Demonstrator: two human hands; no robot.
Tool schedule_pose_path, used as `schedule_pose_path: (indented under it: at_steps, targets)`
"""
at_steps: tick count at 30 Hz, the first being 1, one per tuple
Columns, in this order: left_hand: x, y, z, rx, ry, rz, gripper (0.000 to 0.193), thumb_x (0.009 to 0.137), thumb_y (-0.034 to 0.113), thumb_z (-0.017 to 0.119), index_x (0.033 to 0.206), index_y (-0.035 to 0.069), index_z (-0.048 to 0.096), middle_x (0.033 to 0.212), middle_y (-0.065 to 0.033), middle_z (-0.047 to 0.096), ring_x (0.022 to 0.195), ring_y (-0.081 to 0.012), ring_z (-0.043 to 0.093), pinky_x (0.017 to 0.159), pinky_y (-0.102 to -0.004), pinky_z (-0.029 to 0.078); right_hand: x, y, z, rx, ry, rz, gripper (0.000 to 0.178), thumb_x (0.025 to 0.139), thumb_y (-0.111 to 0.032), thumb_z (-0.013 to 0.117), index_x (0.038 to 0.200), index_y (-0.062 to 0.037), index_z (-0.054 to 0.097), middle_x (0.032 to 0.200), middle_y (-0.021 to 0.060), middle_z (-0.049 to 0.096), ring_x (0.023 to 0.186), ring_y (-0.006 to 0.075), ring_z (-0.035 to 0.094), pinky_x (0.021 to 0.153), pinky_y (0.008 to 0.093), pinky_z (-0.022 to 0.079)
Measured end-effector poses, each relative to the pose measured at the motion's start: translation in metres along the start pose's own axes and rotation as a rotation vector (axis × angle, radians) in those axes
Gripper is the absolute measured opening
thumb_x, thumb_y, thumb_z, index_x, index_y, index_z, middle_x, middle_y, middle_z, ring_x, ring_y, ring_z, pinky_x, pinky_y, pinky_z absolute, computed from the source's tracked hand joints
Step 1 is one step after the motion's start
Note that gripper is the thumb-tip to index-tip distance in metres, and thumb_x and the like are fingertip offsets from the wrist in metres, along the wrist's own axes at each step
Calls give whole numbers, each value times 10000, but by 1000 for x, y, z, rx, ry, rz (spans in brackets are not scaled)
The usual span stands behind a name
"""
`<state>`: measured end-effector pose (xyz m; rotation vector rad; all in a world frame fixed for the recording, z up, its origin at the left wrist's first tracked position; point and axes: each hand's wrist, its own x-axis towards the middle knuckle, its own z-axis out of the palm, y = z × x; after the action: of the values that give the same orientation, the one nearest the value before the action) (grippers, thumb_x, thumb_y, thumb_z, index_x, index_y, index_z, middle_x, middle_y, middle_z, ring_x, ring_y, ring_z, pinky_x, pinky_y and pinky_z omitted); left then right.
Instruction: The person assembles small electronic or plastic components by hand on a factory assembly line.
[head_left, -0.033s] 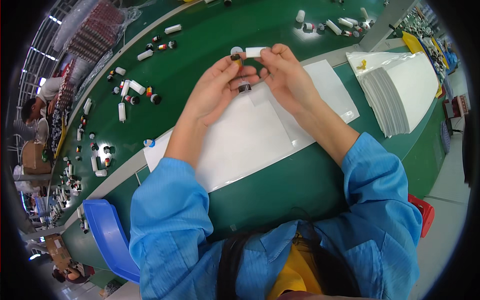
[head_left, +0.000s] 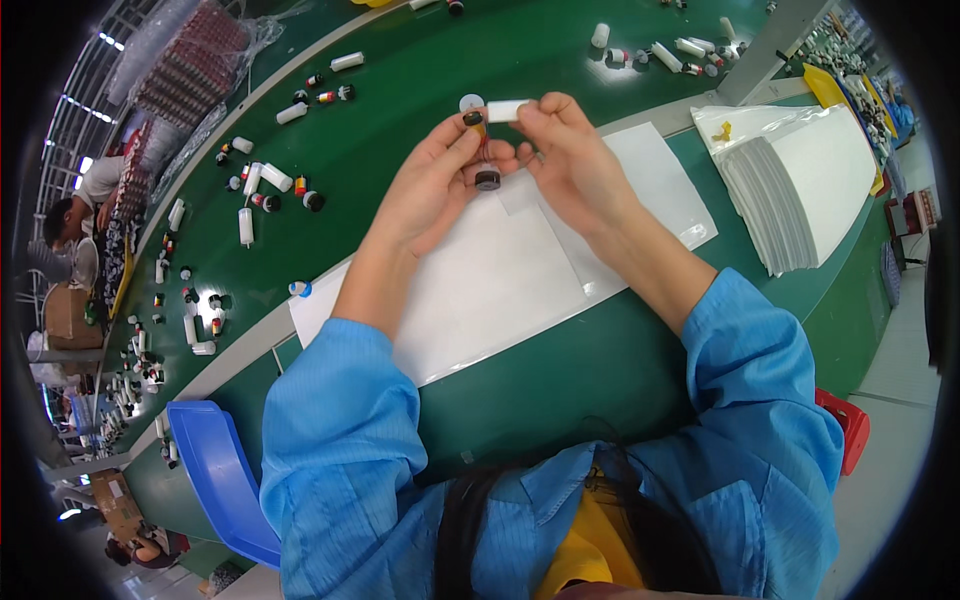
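Observation:
Above the white sheets, both my hands are raised close together at the green belt's near edge. My left hand (head_left: 430, 185) is closed, its thumb and forefinger pinching a small yellow-and-red cylinder with a black end (head_left: 473, 118). A dark round cap with a pale rim (head_left: 487, 178) shows just below, by the left fingertips; how it is held is partly hidden. Behind the left fingers a pale round disc (head_left: 471, 102) is visible. Between thumb and fingers, my right hand (head_left: 575, 165) grips a white cylinder (head_left: 508, 111), level and close beside the yellow-and-red piece.
Loose white cylinders (head_left: 274, 177) and small capped parts lie along the green belt (head_left: 400, 90). Glossy white sheets (head_left: 480, 290) cover the table under my forearms. A stack of white sheets (head_left: 775, 190) stands right, near a metal post (head_left: 770, 55). At left is a blue tray (head_left: 215, 470).
The white cylinder in my right hand has shifted slightly left, closer to the left hand's piece. My right fingers have drawn in a little. The left hand is nearly still.

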<state>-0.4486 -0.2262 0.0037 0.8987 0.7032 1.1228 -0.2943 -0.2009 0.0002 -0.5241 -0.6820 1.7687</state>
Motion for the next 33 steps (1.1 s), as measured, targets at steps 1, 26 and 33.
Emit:
schedule_pose_path:
  at_steps: [1,26,33]
  targets:
    - [-2,-3,1,0,-1,-1,246,915,161,429,1124,34,453,922,-62,563,879,-155,532,817,-286,414,-4,3,2,0,1,-1,179,806,-76,604,869,-85,437,819,46,571,748,131,553,669,252,401]
    - [-8,-7,27,12,82,114,372,849,67,371,1220,36,390,862,-20,478,794,-118,391,763,-268,330,-13,11,7,-137,-102,-149,199,778,-37,629,832,-67,440,812,49,534,619,131,556,599,245,436]
    - [-4,-6,23,-39,-26,140,320,922,205,407,1193,36,405,800,12,387,742,-109,347,738,-261,330,-10,7,8,-119,-95,-141,183,798,-57,613,843,-58,435,816,57,536,650,143,577,578,250,452]
